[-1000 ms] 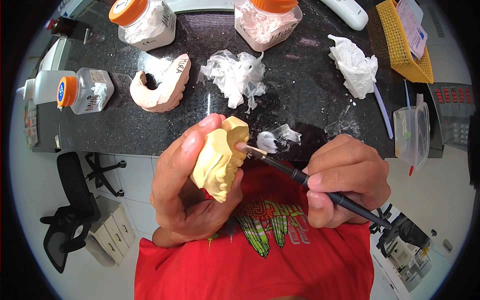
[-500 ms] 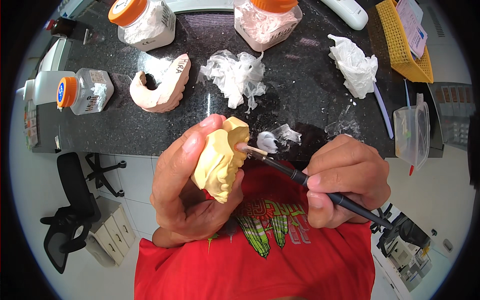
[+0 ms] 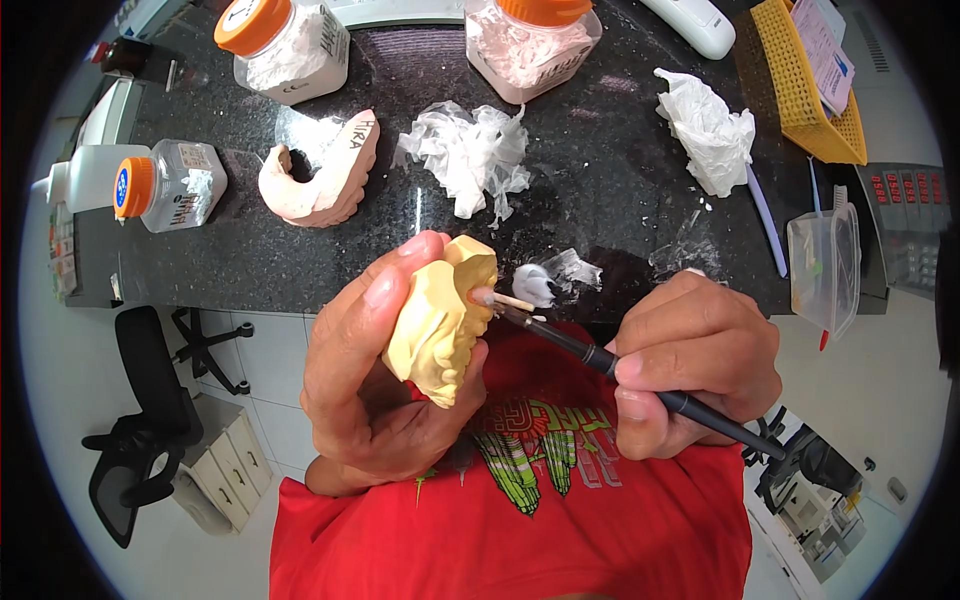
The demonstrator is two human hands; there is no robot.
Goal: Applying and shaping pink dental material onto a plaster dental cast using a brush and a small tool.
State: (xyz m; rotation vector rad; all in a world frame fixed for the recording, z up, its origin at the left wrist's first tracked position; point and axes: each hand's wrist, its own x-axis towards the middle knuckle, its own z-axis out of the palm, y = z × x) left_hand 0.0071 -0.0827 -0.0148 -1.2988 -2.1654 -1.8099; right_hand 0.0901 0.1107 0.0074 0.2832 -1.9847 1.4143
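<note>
My left hand (image 3: pixel 365 350) is wrapped round a yellow plaster dental cast (image 3: pixel 432 325), tilted with its row of teeth toward the right. Between the fingers and thumb of my right hand (image 3: pixel 690 365) is a slim black-handled tool (image 3: pixel 650 385), held like a pen. Its thin tip reaches the cast's right side, beside a small pinkish patch (image 3: pixel 482 296). From that patch a short beige stick (image 3: pixel 514 302) juts out to the right. Whether the tool's tip touches the cast or the stick, I cannot tell.
On the black counter (image 3: pixel 350 265) are a pink dental cast (image 3: pixel 345 180), crumpled tissue (image 3: pixel 465 155), a white dab (image 3: pixel 534 285) and more tissue (image 3: pixel 705 135). Orange-lidded jars (image 3: pixel 300 60) of powder stand behind. To the right are a yellow basket (image 3: pixel 800 95) and a clear plastic box (image 3: pixel 825 265).
The tool's tip has shifted very slightly at the cast. Both hands keep nearly the same place and hold.
</note>
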